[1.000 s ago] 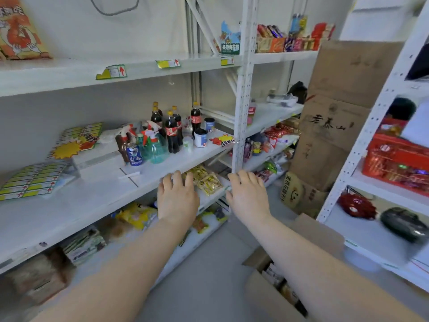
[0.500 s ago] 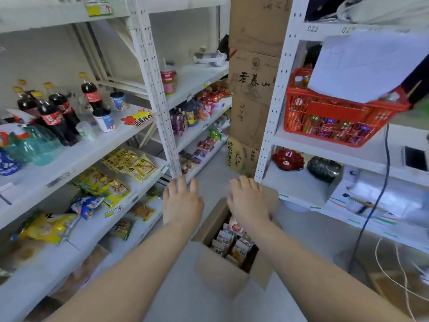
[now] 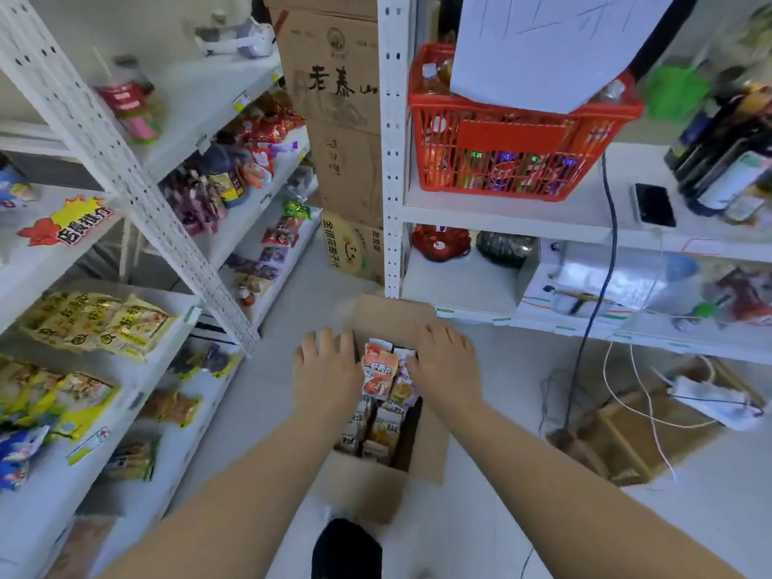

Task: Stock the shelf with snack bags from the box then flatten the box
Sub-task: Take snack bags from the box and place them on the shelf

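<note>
Grip's wide: left hand [image 3: 328, 369] and right hand [image 3: 446, 365] hover flat over the open brown cardboard box [image 3: 367, 486]; next up, I guess, pinch the red snack bag [image 3: 379, 376].

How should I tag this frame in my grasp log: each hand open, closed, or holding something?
Left hand: open, fingers straight, over the left edge of the box.
Right hand: open, fingers straight, above the snack bags.

A small shop: white metal shelves [image 3: 121, 169] at nine o'clock carry snack bags [image 3: 96, 323] and a sale sign [image 3: 62, 221]; a red shopping basket [image 3: 522, 140] at one o'clock, stacked cartons [image 3: 338, 119] at twelve.
</note>
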